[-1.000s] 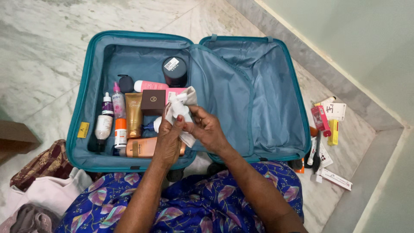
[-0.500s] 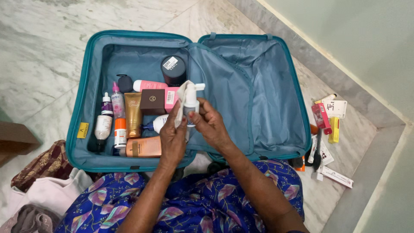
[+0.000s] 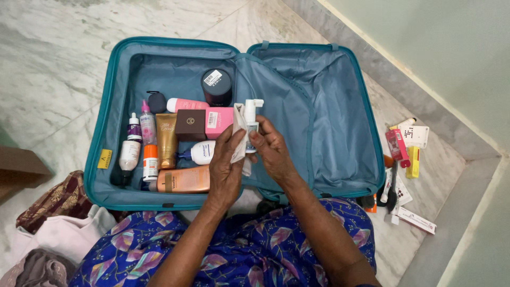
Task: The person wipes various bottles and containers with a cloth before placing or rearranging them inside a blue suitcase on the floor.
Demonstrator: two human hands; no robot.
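A teal suitcase (image 3: 112,79) lies open on the marble floor. My right hand (image 3: 273,151) holds a small white spray bottle (image 3: 250,118) upright over the suitcase's middle. My left hand (image 3: 224,166) grips a white cloth (image 3: 238,135) pressed against the bottle's side. In the left half lie several toiletries: a black jar (image 3: 216,86), a brown box (image 3: 190,125), a pink box (image 3: 219,120), a gold tube (image 3: 166,140), a peach tube (image 3: 183,179) and small bottles (image 3: 130,146). The right half shows only its blue lining.
Loose items lie on the floor at the right: a pink box (image 3: 397,148), a yellow tube (image 3: 413,161), a white card (image 3: 415,135), a brush (image 3: 392,192) and a long white box (image 3: 417,219). Clothes (image 3: 48,234) are piled at lower left. A raised ledge (image 3: 425,106) borders the wall.
Both hands shifted to the right with the bottle and cloth. The cloth, earlier wrapped over the bottle's top, now sits at its side, and the spray head is uncovered.
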